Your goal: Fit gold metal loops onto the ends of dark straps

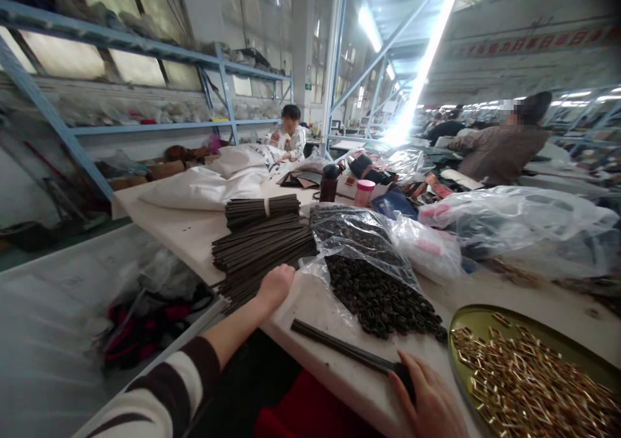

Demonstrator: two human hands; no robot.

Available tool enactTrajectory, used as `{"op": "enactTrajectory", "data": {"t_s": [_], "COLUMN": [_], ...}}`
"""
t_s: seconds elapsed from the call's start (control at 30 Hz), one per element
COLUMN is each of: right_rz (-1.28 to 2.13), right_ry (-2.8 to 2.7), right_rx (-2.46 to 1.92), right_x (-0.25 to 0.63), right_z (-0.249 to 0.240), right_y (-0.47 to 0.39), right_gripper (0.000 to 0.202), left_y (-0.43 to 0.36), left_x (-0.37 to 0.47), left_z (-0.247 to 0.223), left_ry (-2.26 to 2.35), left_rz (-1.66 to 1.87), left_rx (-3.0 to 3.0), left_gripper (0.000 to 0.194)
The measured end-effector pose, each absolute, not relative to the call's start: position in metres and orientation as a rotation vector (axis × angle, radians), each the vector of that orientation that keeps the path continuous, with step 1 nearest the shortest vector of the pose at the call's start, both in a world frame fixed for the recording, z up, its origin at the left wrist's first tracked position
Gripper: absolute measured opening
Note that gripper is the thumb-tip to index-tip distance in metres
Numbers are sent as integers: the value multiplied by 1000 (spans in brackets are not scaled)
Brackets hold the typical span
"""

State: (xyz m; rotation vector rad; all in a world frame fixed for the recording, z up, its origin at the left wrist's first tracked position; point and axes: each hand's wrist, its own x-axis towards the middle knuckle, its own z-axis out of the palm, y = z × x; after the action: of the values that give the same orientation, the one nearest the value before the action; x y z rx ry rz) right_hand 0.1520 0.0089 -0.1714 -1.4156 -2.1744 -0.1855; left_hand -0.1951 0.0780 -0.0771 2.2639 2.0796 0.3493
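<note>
My left hand (277,287) is closed at the table's near edge, beside a large pile of dark flat strips (264,247). What its curled fingers hold, if anything, is hidden. My right hand (429,396) grips one end of a small bunch of dark strips (339,344), which lies along the front of the table. Between and beyond the hands, a heap of small black loops (383,299) spills from a clear plastic bag (359,231). To the right of my right hand, an oval tray (458,354) holds many gold-coloured metal rectangular rings (528,373).
White sacks (208,186) lie on the table's far left. A dark bottle (328,182) and a pink-lidded jar (363,192) stand behind the black loops. A large white bin (43,334) is at lower left. Other people (504,140) work farther back.
</note>
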Motion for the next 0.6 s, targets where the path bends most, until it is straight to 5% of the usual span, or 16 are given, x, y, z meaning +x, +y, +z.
{"op": "enactTrajectory", "data": {"t_s": [0.23, 0.43, 0.6], "right_rz": [-133, 22, 244], "right_ry": [-2167, -2058, -1740], "right_rx": [-1483, -1505, -1476], "right_x": [149, 149, 136], "right_z": [-175, -163, -131], "right_y": [6, 1, -14], "right_gripper": [42, 48, 40], "left_y": [120, 99, 31], "left_x": [-207, -220, -199], "left_z": [-100, -61, -29], "left_ry": [2339, 2373, 1880], "left_rz": [340, 605, 882], "left_rx": [2010, 1878, 1813], "left_gripper": [17, 18, 15]}}
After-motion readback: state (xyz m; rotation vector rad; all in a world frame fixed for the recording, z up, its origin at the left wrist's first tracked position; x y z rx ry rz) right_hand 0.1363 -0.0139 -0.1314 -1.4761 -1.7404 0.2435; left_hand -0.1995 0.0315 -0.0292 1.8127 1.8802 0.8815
